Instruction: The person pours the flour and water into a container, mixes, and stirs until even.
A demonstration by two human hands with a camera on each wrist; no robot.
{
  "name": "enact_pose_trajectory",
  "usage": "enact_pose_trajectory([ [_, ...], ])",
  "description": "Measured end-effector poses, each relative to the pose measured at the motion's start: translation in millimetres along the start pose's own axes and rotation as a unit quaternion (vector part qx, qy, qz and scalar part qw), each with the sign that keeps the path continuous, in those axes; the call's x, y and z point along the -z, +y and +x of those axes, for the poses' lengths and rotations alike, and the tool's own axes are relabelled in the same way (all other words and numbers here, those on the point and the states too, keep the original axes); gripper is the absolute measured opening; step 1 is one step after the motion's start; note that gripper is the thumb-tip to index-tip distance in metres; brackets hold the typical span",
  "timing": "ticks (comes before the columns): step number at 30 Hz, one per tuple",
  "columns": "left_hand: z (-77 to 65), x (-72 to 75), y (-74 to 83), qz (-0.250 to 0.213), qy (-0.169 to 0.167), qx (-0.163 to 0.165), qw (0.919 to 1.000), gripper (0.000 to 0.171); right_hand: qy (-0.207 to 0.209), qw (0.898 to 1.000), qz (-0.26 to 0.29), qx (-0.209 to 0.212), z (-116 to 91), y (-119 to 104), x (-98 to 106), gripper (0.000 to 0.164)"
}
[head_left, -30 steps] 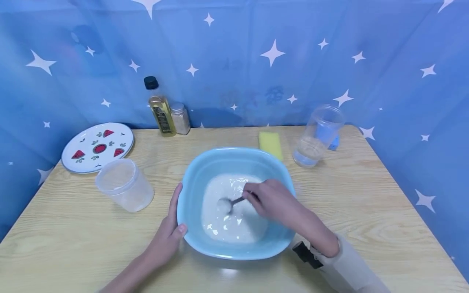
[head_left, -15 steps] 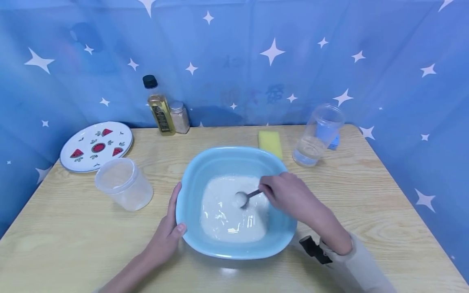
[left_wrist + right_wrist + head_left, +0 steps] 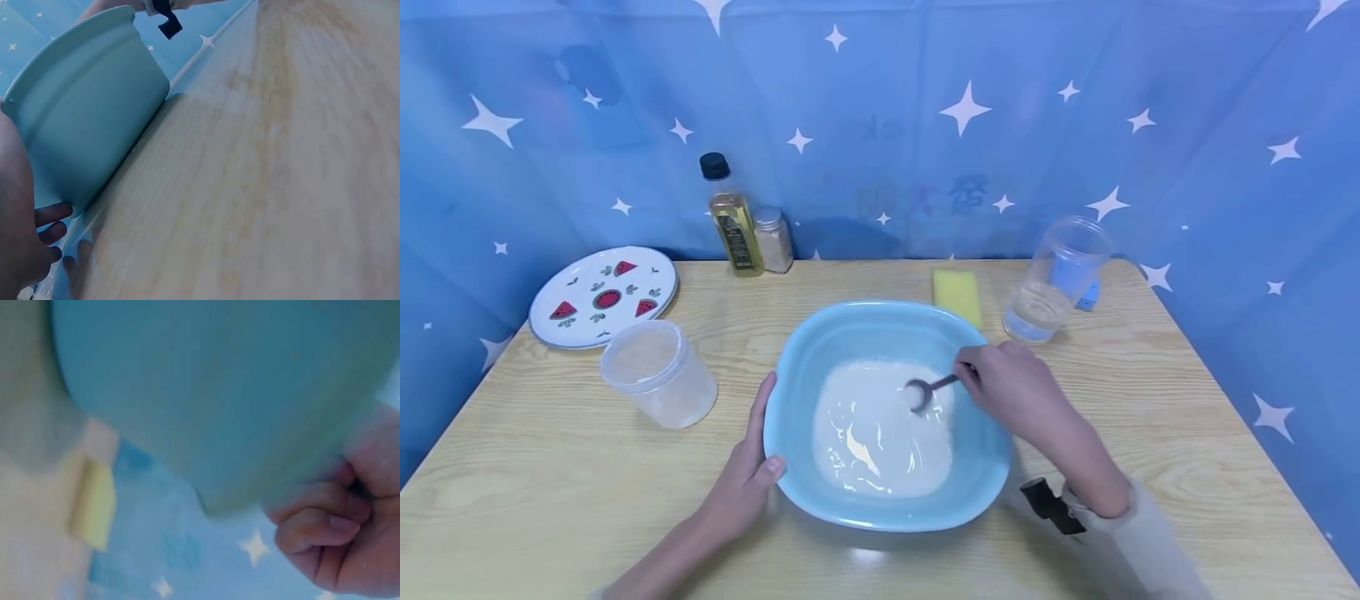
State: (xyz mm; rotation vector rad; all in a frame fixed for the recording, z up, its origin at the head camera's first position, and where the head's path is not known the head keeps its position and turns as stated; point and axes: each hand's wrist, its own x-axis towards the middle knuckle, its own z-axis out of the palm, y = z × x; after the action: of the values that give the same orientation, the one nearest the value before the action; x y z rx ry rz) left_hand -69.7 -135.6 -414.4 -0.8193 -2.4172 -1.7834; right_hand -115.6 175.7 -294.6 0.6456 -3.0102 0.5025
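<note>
A light blue plastic basin (image 3: 868, 335) stands on the wooden table, with glossy white liquid (image 3: 868, 450) covering its bottom. My left hand (image 3: 747, 471) grips the basin's left side, thumb at the rim and fingers along the outer wall. In the left wrist view, fingertips (image 3: 55, 214) rest low against that wall. Over the basin's right part, my right hand (image 3: 1017, 390) pinches the handle of a small dark spoon (image 3: 942, 382), whose bowl is in the white liquid. The right wrist view shows curled fingers (image 3: 315, 528) beyond the basin wall (image 3: 212, 394); the spoon is hidden there.
Left of the basin stand a translucent tub (image 3: 661, 379) and a watermelon-patterned plate (image 3: 583, 315). An oil bottle (image 3: 735, 233) and a small jar (image 3: 773, 246) are at the back. Behind the basin lies a yellow sponge (image 3: 957, 293); a clear cup (image 3: 1037, 304) of water stands right.
My right hand has moved right and slightly back, drawing the spoon through the liquid from the middle towards the basin's right side. The left hand keeps its hold on the basin.
</note>
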Motion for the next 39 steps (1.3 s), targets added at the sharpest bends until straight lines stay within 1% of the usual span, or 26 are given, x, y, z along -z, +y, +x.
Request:
enact_pose_trajectory([
  [2, -0.3, 0.1, -0.1, 0.005, 0.002, -0.001, 1.0, 0.071, 0.022, 1.0, 0.007, 0.019, 6, -7, -13, 0.017],
  [4, -0.1, 0.4, -0.2, 0.009, 0.003, -0.002, 1.0, 0.071, 0.018, 0.998, 0.028, 0.059, 8, -16, -23, 0.019],
  [5, 0.0, 0.4, -0.3, 0.012, 0.003, -0.003, 0.9999, 0.071, 0.008, 0.996, 0.038, 0.082, 9, -20, -26, 0.019],
  [7, 0.4, 0.7, -0.1, 0.017, 0.004, -0.003, 0.9998, 0.071, -0.027, 0.99, 0.069, 0.121, 6, -24, -27, 0.019],
  [9, 0.7, 0.9, 0.3, 0.019, 0.004, 0.001, 0.9998, 0.07, -0.063, 0.985, 0.086, 0.136, 2, -23, -21, 0.021],
  [10, 0.4, 0.9, 0.3, 0.018, 0.004, 0.001, 0.9998, 0.07, -0.072, 0.984, 0.087, 0.136, 0, -21, -17, 0.021],
  [12, 0.0, 0.9, 0.5, 0.011, 0.002, 0.006, 0.9999, 0.07, -0.074, 0.987, 0.091, 0.112, -3, -17, -7, 0.021],
  [14, -0.1, 0.7, 0.6, 0.005, 0.0, 0.007, 1.0, 0.07, -0.049, 0.992, 0.076, 0.086, -6, -12, 2, 0.02],
  [16, -0.1, 0.5, 0.8, 0.001, -0.002, 0.006, 1.0, 0.07, -0.019, 0.996, 0.059, 0.066, -7, -8, 6, 0.017],
  [18, 0.0, 0.4, 1.0, 0.001, -0.003, 0.005, 1.0, 0.07, 0.004, 0.998, 0.033, 0.047, -5, -6, 3, 0.017],
  [20, 0.0, 0.3, 1.3, 0.001, -0.001, 0.006, 1.0, 0.07, 0.026, 0.999, -0.003, 0.041, -1, -6, -3, 0.016],
  [22, 0.1, 0.4, 1.6, -0.001, 0.001, 0.008, 1.0, 0.07, 0.029, 0.998, -0.017, 0.045, 3, -8, -11, 0.015],
  [23, 0.1, 0.4, 1.7, -0.001, 0.002, 0.008, 1.0, 0.07, 0.025, 0.998, -0.016, 0.056, 5, -9, -15, 0.014],
  [25, 0.3, 0.5, 1.6, -0.001, 0.002, 0.008, 1.0, 0.07, 0.001, 0.996, 0.011, 0.089, 6, -11, -19, 0.013],
  [26, 0.4, 0.7, 1.7, -0.002, 0.002, 0.009, 1.0, 0.07, -0.018, 0.994, 0.032, 0.102, 5, -12, -19, 0.013],
  [27, 0.5, 0.8, 1.9, -0.003, 0.001, 0.009, 1.0, 0.071, -0.034, 0.992, 0.052, 0.112, 4, -12, -18, 0.013],
  [28, 0.9, 0.8, 1.9, -0.002, 0.0, 0.008, 1.0, 0.071, -0.04, 0.99, 0.066, 0.117, 3, -12, -17, 0.013],
  [30, 1.6, 0.7, 2.0, -0.004, 0.0, 0.008, 1.0, 0.071, -0.027, 0.991, 0.072, 0.108, 2, -10, -14, 0.013],
  [33, 2.6, 0.6, 3.0, -0.004, 0.004, 0.01, 0.9999, 0.071, 0.013, 0.995, 0.045, 0.09, 4, -8, -13, 0.013],
  [34, 2.6, 0.6, 3.3, -0.003, 0.005, 0.011, 0.9999, 0.071, 0.015, 0.995, 0.042, 0.092, 5, -7, -14, 0.013],
  [35, 2.4, 0.6, 3.6, -0.002, 0.006, 0.011, 0.9999, 0.071, 0.009, 0.994, 0.044, 0.099, 6, -7, -15, 0.014],
  [36, 2.3, 0.7, 4.0, -0.002, 0.006, 0.011, 0.9999, 0.071, -0.007, 0.992, 0.054, 0.11, 6, -6, -16, 0.014],
  [38, 1.6, 0.9, 4.1, 0.002, 0.006, 0.01, 0.9999, 0.071, -0.042, 0.987, 0.086, 0.132, 6, -4, -16, 0.016],
  [39, 1.3, 1.0, 4.0, 0.003, 0.006, 0.009, 0.9999, 0.071, -0.051, 0.984, 0.102, 0.133, 6, -4, -16, 0.016],
])
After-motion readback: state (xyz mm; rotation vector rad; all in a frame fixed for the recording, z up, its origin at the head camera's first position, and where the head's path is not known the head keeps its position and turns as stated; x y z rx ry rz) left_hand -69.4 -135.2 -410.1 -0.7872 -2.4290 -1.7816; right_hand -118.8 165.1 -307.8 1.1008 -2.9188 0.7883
